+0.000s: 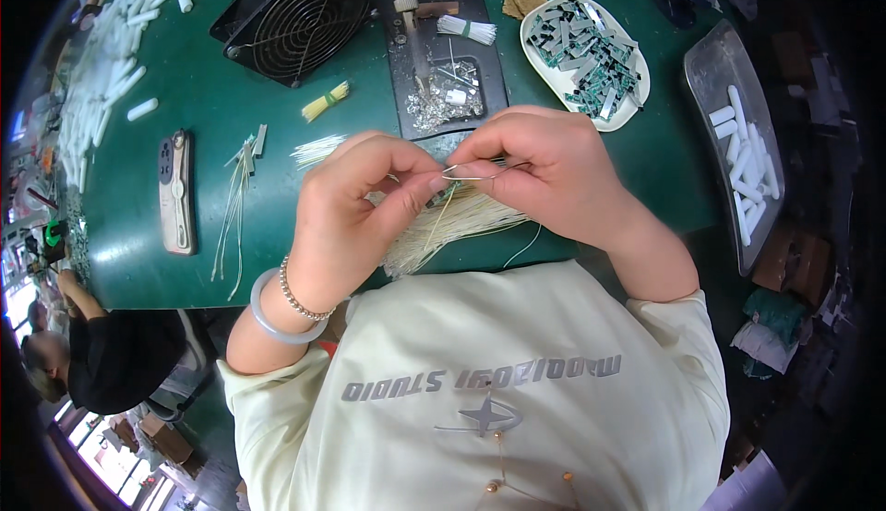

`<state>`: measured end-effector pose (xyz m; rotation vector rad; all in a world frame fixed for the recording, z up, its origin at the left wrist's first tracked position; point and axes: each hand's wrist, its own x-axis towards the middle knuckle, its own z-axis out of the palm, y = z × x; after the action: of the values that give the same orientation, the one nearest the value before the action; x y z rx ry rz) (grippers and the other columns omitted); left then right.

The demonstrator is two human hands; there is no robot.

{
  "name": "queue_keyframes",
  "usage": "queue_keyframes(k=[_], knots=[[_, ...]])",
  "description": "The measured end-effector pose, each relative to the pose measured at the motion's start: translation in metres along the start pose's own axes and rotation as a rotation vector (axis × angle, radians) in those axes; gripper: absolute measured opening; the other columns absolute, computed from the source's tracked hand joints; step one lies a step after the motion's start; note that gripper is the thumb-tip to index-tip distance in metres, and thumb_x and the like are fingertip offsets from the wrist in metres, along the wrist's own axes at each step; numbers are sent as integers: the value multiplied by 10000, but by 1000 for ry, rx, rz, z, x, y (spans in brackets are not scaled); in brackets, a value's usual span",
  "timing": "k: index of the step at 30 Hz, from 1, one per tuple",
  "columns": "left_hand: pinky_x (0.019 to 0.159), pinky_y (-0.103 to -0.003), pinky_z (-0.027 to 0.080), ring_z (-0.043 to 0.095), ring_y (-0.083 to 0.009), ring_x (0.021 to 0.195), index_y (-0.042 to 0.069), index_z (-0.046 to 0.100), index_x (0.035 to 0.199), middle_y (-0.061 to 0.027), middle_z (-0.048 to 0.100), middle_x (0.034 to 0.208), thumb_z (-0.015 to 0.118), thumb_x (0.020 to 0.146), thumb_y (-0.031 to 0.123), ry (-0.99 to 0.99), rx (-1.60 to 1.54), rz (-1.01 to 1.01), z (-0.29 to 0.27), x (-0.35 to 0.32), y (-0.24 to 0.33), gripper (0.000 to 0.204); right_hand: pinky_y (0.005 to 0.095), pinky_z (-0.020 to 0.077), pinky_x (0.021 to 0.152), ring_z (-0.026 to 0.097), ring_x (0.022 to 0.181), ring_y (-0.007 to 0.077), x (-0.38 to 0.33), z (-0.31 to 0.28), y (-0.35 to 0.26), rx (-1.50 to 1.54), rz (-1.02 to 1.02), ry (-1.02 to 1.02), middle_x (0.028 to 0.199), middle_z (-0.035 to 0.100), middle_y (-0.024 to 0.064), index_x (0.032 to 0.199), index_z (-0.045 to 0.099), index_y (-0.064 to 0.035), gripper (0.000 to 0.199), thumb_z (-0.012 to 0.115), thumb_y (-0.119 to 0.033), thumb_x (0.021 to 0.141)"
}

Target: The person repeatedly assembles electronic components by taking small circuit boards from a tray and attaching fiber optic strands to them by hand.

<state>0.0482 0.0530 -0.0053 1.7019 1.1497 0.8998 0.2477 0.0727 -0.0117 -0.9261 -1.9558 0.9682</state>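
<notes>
My left hand (355,202) is closed in a pinch at the table's near side, on a small green circuit board (441,195) mostly hidden by the fingertips. Close against it, my right hand (554,165) pinches a thin silvery wire-like piece (475,177); whether it is wire or a slim tool I cannot tell. The fingertips of both hands nearly meet. Beneath them lies a spread bundle of thin pale-yellow wires (429,234). Just beyond, a soldering iron (411,31) is fixed over a black base littered with solder scraps (434,105).
A black fan (300,26) stands at the back left. On the right are a white dish of small circuit boards (637,114) and a metal tray (711,59) of white tubes. A long handled device (177,192) and wired boards (245,156) lie left. A person (111,354) sits far left.
</notes>
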Motion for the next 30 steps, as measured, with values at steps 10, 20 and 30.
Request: queue_keyframes(k=[10,20,30], knots=[[637,-210,478,553,-85,728,0,628,844,-34,593,834,675,789,10,73,-251,-160,4,0,-5,73,184,376,478,470,536,35,1,3,1,63,120,-10,770,632,36,862,666,2,102,695,-25,769],[611,-172,455,542,-31,708,0,565,843,7,575,786,626,801,-27,-22,-308,-241,5,12,-13,79,187,379,507,465,546,39,1,9,6,20,147,147,779,624,30,914,671,-23,147,679,-5,767],[574,-168,451,539,-19,653,-6,560,808,15,586,725,631,786,-31,-5,-293,-254,4,20,-21,78,180,340,499,391,546,11,6,12,5,157,334,116,799,581,-6,933,658,-15,146,666,2,788]])
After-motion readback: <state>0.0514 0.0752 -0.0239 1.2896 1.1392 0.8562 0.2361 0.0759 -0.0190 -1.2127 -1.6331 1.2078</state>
